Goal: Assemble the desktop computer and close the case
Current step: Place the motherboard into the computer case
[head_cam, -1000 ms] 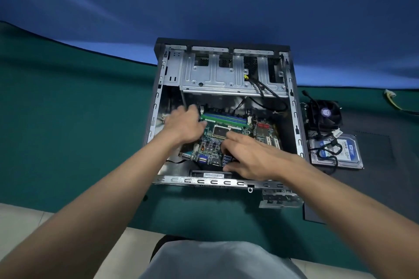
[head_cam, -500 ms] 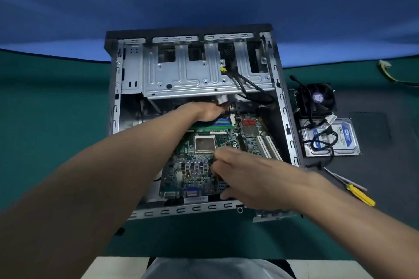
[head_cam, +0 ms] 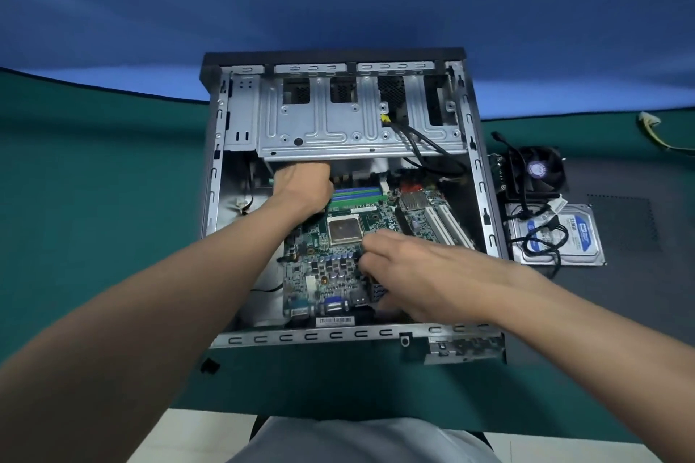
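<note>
**Item: motherboard, being seated in an open case**

Worktop (head_cam: 94, 199): green mat, carrying everything.

Case (head_cam: 319, 335): lying on its side at mid-worktop, open face up and reaching toward the far edge. It is sheet steel, probably heavy and stiff, with raw stamped rims to keep fingers off. The drive cage (head_cam: 338, 124) is overhanging its far end.

Motherboard (head_cam: 331, 267): lying on the case floor with its port row against the near wall. It is likely light and thin, flexing if pressed mid-span, and fragile across its soldered parts. It is best taken by bare edges or the metal port block, never by the processor (head_cam: 344, 231) or the slots.

Left hand (head_cam: 301, 186): reaching to the board's far edge. Its fingers are hiding under the cage, so the grip cannot be told.

Right hand (head_cam: 413, 274): curling fingers and thumb round the port block at the board's near right corner, apparently grasping it.

Hard drive (head_cam: 575, 233) and cooler fan (head_cam: 537, 169): waiting just beside the case's right wall.
</note>
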### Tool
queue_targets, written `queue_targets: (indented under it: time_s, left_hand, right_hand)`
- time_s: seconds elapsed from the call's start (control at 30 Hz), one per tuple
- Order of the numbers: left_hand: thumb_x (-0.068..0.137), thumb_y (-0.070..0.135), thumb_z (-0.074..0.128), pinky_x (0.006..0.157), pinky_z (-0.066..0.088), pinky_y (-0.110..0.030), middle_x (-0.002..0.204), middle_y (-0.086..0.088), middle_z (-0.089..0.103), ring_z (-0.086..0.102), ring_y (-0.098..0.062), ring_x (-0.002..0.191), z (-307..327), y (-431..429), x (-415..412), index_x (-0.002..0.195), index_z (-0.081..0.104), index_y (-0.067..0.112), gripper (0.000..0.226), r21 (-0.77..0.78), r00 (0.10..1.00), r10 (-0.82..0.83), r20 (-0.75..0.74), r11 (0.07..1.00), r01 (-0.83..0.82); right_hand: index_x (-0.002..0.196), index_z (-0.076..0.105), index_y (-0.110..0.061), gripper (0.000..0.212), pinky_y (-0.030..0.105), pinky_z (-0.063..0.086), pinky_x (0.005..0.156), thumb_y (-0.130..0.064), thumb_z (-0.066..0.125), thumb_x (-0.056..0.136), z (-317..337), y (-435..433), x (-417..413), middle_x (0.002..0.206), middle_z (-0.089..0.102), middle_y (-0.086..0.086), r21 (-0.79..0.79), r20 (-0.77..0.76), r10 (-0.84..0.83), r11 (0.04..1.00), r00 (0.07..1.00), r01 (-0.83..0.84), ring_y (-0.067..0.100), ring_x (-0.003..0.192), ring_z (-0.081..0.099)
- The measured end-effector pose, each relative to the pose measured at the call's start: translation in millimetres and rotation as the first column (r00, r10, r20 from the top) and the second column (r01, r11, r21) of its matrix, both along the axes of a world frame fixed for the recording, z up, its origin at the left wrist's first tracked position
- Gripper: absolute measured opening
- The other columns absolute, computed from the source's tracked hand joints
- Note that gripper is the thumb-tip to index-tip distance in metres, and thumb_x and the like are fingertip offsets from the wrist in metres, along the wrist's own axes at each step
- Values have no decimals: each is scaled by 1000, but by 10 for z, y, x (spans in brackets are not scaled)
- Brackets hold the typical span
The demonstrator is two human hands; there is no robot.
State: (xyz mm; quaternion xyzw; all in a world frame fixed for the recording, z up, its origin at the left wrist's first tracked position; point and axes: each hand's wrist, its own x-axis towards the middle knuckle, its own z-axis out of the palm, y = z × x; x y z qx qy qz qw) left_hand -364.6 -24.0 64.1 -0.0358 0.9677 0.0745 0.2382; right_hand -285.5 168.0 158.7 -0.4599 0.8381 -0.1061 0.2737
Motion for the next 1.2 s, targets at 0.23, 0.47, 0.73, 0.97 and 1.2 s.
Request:
queue_targets:
  time_s: [0.23, 0.47, 0.73, 0.97, 1.2]
  left_hand:
    - [91, 3, 46, 91, 47, -43, 126, -17, 62, 56, -37, 115, 101, -48, 173, 131, 56, 8, 41, 188, 982, -126, -138, 971, 150]
    - [102, 9, 44, 109, 35, -32, 138, -5, 58, 48, -22, 131, 233, -236, 272, 136, 56, 14, 37, 442, 998, 35, -48, 897, -10]
    - [90, 1, 63, 116, 27, -38, 140, -11, 39, 43, -26, 129, 117, -351, 881, 127, 52, 10, 40, 374, 931, 364, -24, 867, -330]
    - [95, 21, 64, 106, 41, -42, 132, -14, 56, 54, -28, 120, -68, -319, 981, 138, 44, 6, 50, 454, 777, 446, 445, 635, -625]
    - [95, 20, 64, 71, 45, -30, 84, -5, 66, 59, -25, 79, -28, -331, 1019, 89, 64, 19, 6, 615, 831, 520, 199, 594, -519]
  right_hand:
    - [113, 49, -2, 29, 35, 43, 102, -13, 37, 89, -294, -83, -103, 117, 47, 13, -26, -77, 4, 1000, 997, -6, 23, 110, 45]
    - [116, 51, -2, 34, 34, 42, 99, -10, 62, 85, -677, -73, -244, 115, 47, 6, 70, -157, -128, 988, 979, 141, 20, 108, 43]
    - [104, 53, -10, 23, 26, 34, 75, -18, 65, 86, -956, -135, -120, 102, 47, 3, 90, -121, -305, 944, 945, 316, 20, 98, 44]
    - [108, 55, -9, 32, 25, 31, 73, -24, 69, 84, -947, -107, -123, 103, 48, 3, 95, -178, -271, 952, 946, 290, 18, 96, 43]
    - [104, 53, -8, 25, 27, 33, 66, -20, 67, 86, -996, -138, -76, 98, 48, 4, 149, -153, -228, 956, 961, 251, 20, 87, 45]
